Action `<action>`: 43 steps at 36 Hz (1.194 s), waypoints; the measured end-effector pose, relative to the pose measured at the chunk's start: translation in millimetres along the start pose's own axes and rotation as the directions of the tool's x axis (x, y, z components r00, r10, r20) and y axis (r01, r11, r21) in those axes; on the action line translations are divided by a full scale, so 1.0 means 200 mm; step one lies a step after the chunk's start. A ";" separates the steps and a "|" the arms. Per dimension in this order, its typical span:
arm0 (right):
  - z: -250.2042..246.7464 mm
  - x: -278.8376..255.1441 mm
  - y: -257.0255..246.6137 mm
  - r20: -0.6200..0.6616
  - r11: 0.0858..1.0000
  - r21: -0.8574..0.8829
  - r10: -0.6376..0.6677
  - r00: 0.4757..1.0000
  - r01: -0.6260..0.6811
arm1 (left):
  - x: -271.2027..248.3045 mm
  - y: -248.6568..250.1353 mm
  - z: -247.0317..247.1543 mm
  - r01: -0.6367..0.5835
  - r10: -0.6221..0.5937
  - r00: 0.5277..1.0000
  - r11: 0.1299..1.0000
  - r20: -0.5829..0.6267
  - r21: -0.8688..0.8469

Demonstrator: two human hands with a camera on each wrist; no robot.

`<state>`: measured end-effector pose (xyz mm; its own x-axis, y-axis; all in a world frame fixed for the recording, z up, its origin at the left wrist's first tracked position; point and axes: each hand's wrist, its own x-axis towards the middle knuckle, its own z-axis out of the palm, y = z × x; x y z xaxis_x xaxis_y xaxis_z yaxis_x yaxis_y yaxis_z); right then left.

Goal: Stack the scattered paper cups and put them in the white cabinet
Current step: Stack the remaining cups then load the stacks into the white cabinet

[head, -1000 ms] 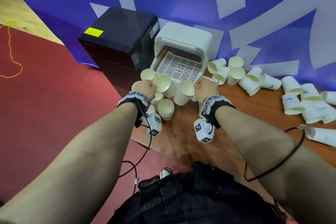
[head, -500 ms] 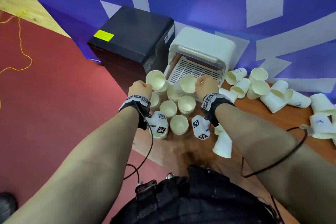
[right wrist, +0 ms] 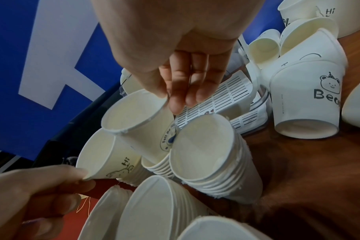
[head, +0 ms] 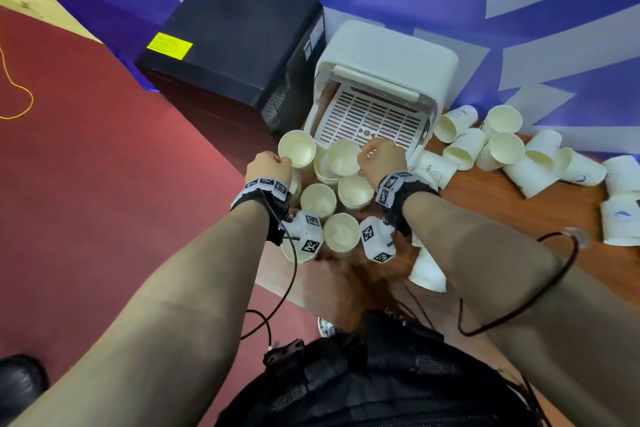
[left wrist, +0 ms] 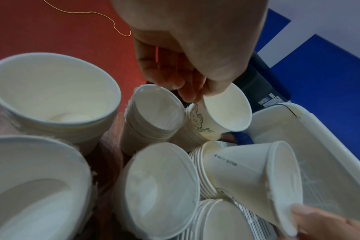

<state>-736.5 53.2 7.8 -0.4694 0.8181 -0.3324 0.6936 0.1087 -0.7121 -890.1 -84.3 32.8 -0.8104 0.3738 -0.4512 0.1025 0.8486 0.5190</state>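
Paper cups: head view, stacks (head: pixel 318 199) upright on tabletop (head: pixel 540 215) before white cabinet (head: pixel 388 80), loose ones (head: pixel 502 149) strewn right. Left wrist: left hand (left wrist: pixel 187 53) pinching "Hi" cup (left wrist: pixel 220 113) rim. Right wrist: right hand (right wrist: pixel 175 53) pinching tilted cup (right wrist: pixel 138 120) rim above stack.

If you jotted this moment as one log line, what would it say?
left hand: pinches Hi cup rim | right hand: pinches cup rim | white cabinet: open, no cups inside

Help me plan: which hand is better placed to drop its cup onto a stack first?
Right. The right hand holds its cup tilted right above a stack; the left hand's cup sits off to the side.
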 end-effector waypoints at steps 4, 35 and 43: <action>-0.01 -0.01 -0.01 0.007 1.000 0.003 -0.004 1.000 0.004 | 0.01 0.00 0.00 -0.004 0.004 1.000 1.000 -0.006 0.009; -0.51 -0.47 0.40 -0.164 0.971 -0.208 0.083 0.983 -0.116 | -0.40 0.22 0.38 -0.392 0.358 0.916 0.893 0.180 0.219; -0.79 -0.72 0.85 -0.181 0.905 -0.248 0.307 0.934 -0.346 | -0.67 0.30 0.71 -0.525 0.445 0.835 0.822 0.324 0.221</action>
<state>-464.5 42.2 31.5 -0.1266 0.8998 -0.4174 0.9256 -0.0441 -0.3759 -693.7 -29.9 21.4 -0.4436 0.8112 -0.3810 0.6371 0.5844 0.5025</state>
